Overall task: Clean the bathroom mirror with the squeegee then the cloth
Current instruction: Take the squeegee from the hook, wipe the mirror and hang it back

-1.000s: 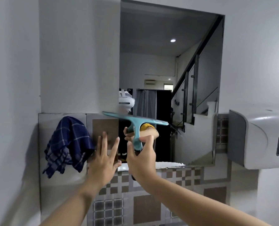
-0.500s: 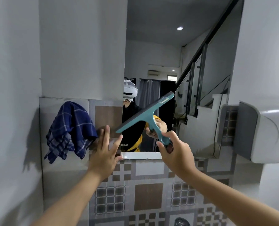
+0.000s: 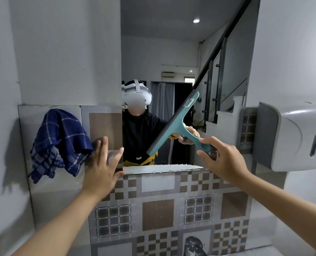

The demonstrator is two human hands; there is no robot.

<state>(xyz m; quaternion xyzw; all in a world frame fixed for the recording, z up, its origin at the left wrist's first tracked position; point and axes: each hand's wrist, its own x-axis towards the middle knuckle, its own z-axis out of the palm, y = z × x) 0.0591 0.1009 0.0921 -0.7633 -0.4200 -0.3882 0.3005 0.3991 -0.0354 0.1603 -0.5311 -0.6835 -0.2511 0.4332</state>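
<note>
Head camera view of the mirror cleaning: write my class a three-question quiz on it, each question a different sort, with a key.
1. True or false: the squeegee blade lies level across the mirror.
2. Which hand grips the squeegee handle? A) left hand B) right hand C) both
3. Fill in: the blue checked cloth hangs on the wall to the ___ of the mirror.

Key: 1 false, it slants up to the right; 2 B; 3 left.

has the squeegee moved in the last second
Yes. The squeegee blade lay nearly level low on the mirror; it now tilts steeply, upper end to the right, and the right hand has shifted right along the mirror's bottom edge.
</note>
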